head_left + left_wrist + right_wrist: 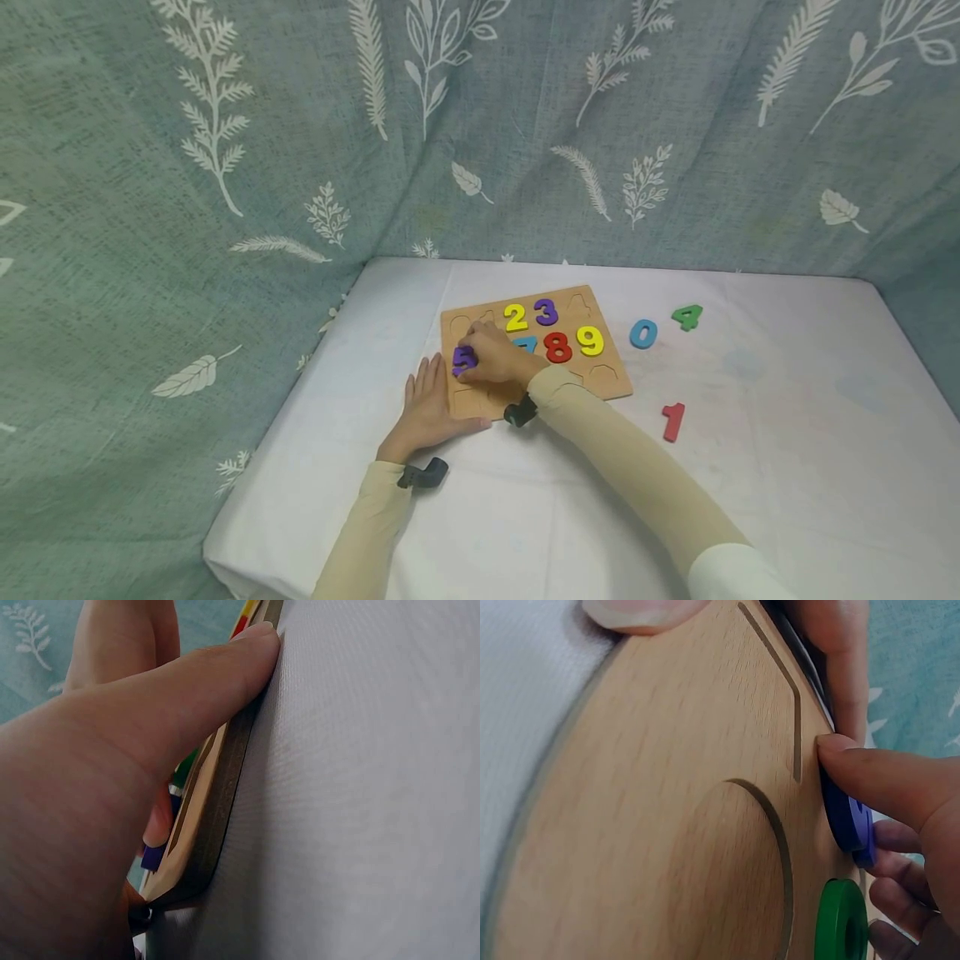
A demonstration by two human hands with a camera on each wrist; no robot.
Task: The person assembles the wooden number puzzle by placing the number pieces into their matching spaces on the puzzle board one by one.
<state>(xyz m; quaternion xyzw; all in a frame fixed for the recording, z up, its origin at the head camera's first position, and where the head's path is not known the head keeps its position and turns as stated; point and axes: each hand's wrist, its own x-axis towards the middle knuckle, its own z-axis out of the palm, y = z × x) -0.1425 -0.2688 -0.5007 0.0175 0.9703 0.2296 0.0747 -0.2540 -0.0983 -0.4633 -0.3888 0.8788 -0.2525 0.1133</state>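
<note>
A wooden number puzzle board [480, 405] lies on the table. My left hand [429, 415] rests at its front left corner, fingers straight along the left edge and thumb on the front edge. Thumb and fingers of my right hand [497, 354] pinch a purple number 5 [464, 360] over the board's left side. In the right wrist view the thumb is on one end of that 5 [841, 814], with other fingers against its far side. Just beside it sits a green number piece [829, 926], hidden from the head view by my right hand.
On the board sit a yellow 2 [516, 317], purple 3 [546, 312], partly covered blue 7 [527, 343], red 8 [557, 347] and yellow 9 [590, 341]. Right of it lie a blue 0 [634, 335], green 4 [691, 325] and red 1 [673, 422]. Patterned curtains [510, 167] stand behind.
</note>
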